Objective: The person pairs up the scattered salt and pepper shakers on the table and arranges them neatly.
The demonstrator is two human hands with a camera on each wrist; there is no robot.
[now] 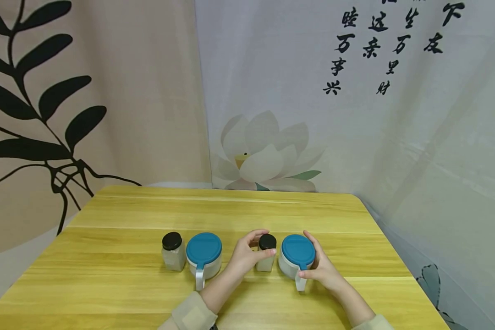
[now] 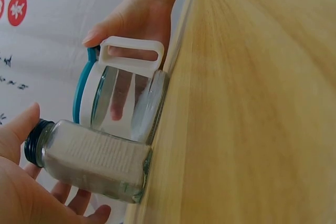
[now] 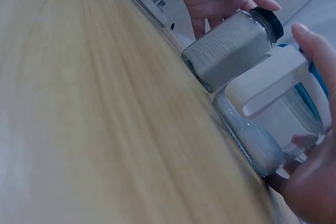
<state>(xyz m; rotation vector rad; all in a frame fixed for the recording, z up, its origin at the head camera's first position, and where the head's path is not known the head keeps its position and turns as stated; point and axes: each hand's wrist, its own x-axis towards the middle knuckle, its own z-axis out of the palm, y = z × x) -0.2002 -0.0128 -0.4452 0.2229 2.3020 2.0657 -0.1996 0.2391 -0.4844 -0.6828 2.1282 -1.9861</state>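
Note:
A small clear glass jar (image 1: 265,264) with a black screw cap (image 2: 35,142) stands upright on the table. My left hand (image 1: 246,255) holds it, thumb at the cap's near side and fingers behind. Close to its right stands a wide clear glass pot (image 3: 252,140) with a blue lid (image 1: 298,250) and a white handle (image 2: 131,56) facing me. Around that pot's right side curls my right hand (image 1: 324,269), its thumb by the handle and its fingers along the far side. White contents lie low in the pot; pale contents fill much of the jar.
To the left stand a second black-capped jar (image 1: 173,256) and a second blue-lidded pot (image 1: 204,250), side by side. All rest on a yellow wood-grain table (image 1: 107,275). Behind the table hangs a printed cloth (image 1: 272,68) with a flower and writing.

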